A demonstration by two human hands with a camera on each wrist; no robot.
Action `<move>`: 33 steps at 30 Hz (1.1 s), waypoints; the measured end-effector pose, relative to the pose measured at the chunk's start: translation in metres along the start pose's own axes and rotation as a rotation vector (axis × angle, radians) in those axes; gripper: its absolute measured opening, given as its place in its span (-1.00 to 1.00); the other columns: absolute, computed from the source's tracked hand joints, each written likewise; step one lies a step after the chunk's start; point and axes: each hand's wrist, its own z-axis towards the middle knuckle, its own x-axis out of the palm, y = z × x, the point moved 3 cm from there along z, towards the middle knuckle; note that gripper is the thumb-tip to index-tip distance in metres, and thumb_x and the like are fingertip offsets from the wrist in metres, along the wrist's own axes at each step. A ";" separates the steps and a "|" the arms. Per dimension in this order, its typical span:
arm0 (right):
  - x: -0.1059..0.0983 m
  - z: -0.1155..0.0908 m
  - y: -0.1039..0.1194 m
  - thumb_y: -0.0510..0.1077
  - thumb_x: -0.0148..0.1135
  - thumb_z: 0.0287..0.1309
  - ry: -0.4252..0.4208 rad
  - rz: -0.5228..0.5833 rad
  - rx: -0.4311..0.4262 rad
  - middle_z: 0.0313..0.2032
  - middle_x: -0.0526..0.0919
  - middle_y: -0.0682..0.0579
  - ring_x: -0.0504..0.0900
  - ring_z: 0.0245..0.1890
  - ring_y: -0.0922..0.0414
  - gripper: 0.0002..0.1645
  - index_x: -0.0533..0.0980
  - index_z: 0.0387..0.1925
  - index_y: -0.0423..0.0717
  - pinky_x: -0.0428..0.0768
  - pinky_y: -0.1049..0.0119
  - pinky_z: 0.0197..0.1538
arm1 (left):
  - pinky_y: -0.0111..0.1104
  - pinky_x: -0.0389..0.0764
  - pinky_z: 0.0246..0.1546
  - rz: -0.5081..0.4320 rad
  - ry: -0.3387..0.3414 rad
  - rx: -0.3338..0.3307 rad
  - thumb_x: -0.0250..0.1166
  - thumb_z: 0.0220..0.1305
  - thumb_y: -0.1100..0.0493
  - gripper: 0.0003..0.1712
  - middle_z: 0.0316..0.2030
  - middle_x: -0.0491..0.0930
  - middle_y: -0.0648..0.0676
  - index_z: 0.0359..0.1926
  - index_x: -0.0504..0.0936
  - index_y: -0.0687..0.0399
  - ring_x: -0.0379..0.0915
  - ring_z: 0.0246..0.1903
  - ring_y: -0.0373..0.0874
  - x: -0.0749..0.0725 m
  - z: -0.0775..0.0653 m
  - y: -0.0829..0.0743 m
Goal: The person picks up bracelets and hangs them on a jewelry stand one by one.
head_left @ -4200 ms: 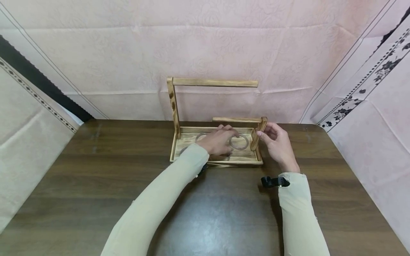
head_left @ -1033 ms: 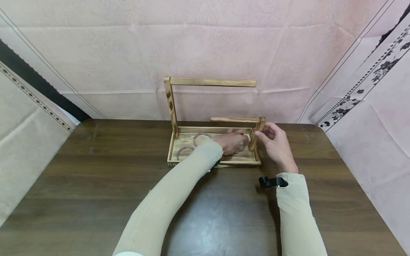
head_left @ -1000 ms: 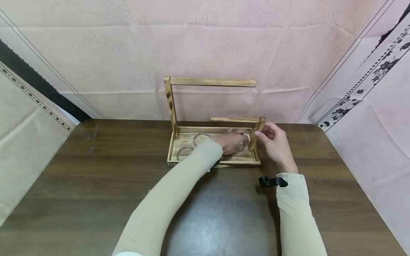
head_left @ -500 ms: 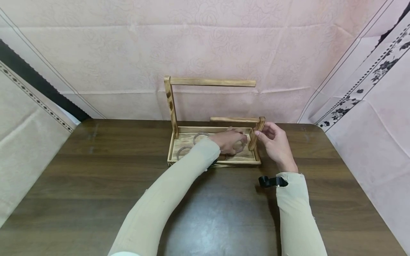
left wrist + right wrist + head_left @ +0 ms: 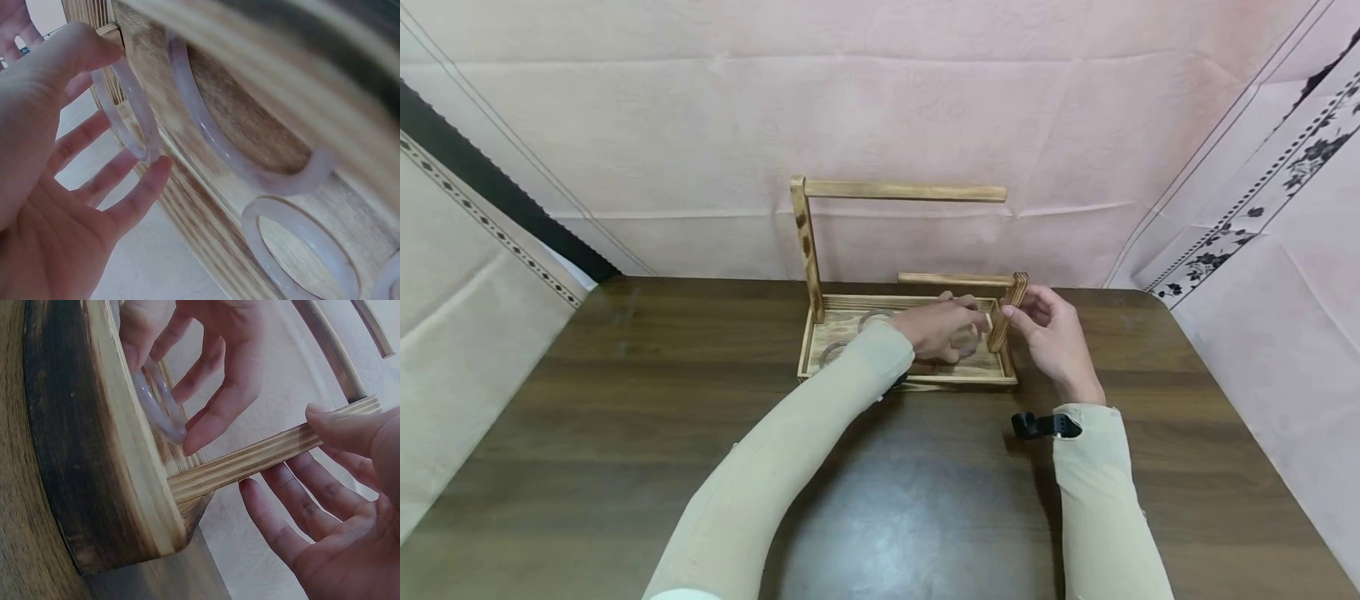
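A wooden bangle stand has a shallow tray (image 5: 962, 380), a tall post (image 5: 807, 250) with a long bar at the left, and a short post (image 5: 1007, 312) with a lower bar at the right. My left hand (image 5: 936, 327) reaches over the tray. Between thumb and fingertips it holds a pale translucent bangle (image 5: 145, 115), tilted, near the short post. Thumb and fingers of my right hand (image 5: 1054, 333) pinch that post from the right side. More bangles lie in the tray, one at the back (image 5: 874, 314) and one at the left front (image 5: 832, 353), partly hidden by my left arm.
The stand sits near the back edge of a dark wooden table (image 5: 880, 483). A pink patterned cloth (image 5: 910, 125) hangs right behind it. The long upper bar (image 5: 906, 192) and short lower bar (image 5: 955, 280) overhang the tray.
Over about four seconds my left hand has shifted right and taken hold of the rightmost bangle. In the last half second its fingers have spread slightly. My right hand keeps its grip on the post.
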 end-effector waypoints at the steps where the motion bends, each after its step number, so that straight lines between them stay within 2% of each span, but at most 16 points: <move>1: -0.001 0.000 0.000 -0.09 0.25 0.41 -0.001 -0.002 -0.002 0.00 0.62 -0.01 0.60 0.00 0.34 -0.56 0.47 0.20 -0.20 0.57 0.58 0.03 | -0.18 0.09 0.59 -0.005 -0.001 0.004 0.41 0.25 0.18 -0.35 0.33 0.35 -0.02 0.36 0.48 -0.08 0.34 0.31 -0.11 -0.001 0.000 -0.001; 8: -0.002 0.002 0.000 -0.11 0.26 0.40 -0.006 0.004 -0.011 0.01 0.63 -0.10 0.61 -0.04 0.37 -0.57 0.48 0.18 -0.24 0.58 0.60 0.01 | -0.11 0.00 0.62 -0.002 -0.026 0.024 0.41 0.24 0.17 -0.36 0.35 0.36 0.02 0.35 0.49 -0.03 0.40 0.30 -0.13 -0.002 -0.004 -0.002; 17: -0.001 0.002 -0.001 -0.15 0.25 0.41 -0.005 0.001 -0.010 0.02 0.63 -0.13 0.61 -0.05 0.35 -0.58 0.47 0.19 -0.24 0.58 0.59 0.01 | -0.06 -0.11 0.65 -0.019 -0.057 0.013 0.40 0.28 0.15 -0.38 0.41 0.34 0.05 0.35 0.48 -0.05 0.40 0.36 -0.10 -0.001 -0.012 -0.005; 24: -0.001 0.002 -0.001 -0.16 0.25 0.41 -0.008 0.006 -0.020 -0.01 0.64 -0.08 0.61 -0.05 0.37 -0.58 0.46 0.19 -0.26 0.58 0.59 0.01 | -0.08 -0.14 0.65 -0.025 -0.061 0.015 0.45 0.21 0.17 -0.29 0.49 0.27 0.12 0.37 0.45 -0.04 0.19 0.51 -0.05 -0.001 -0.015 -0.004; 26: -0.001 0.002 -0.001 -0.14 0.25 0.41 -0.008 0.002 -0.015 -0.01 0.64 -0.07 0.61 -0.05 0.37 -0.58 0.46 0.19 -0.25 0.58 0.59 0.01 | -0.07 -0.08 0.64 -0.021 -0.065 0.008 0.44 0.19 0.17 -0.29 0.49 0.26 0.14 0.37 0.45 -0.05 0.19 0.51 -0.01 -0.001 -0.016 -0.004; 30: -0.001 0.001 -0.002 -0.14 0.25 0.41 -0.007 -0.002 -0.012 -0.03 0.64 -0.04 0.61 -0.07 0.37 -0.58 0.47 0.18 -0.25 0.58 0.59 0.00 | 0.04 0.20 0.54 0.000 -0.074 -0.018 0.42 0.17 0.17 -0.32 0.49 0.25 0.12 0.34 0.48 -0.12 0.14 0.51 0.20 -0.001 -0.021 -0.006; 33: -0.001 0.002 -0.002 -0.15 0.25 0.40 -0.009 -0.001 -0.020 -0.06 0.64 0.01 0.62 -0.08 0.39 -0.59 0.47 0.17 -0.26 0.59 0.59 -0.01 | 0.12 0.23 0.50 0.017 -0.079 -0.027 0.42 0.16 0.16 -0.32 0.50 0.24 0.11 0.33 0.48 -0.17 0.10 0.52 0.28 -0.001 -0.024 -0.007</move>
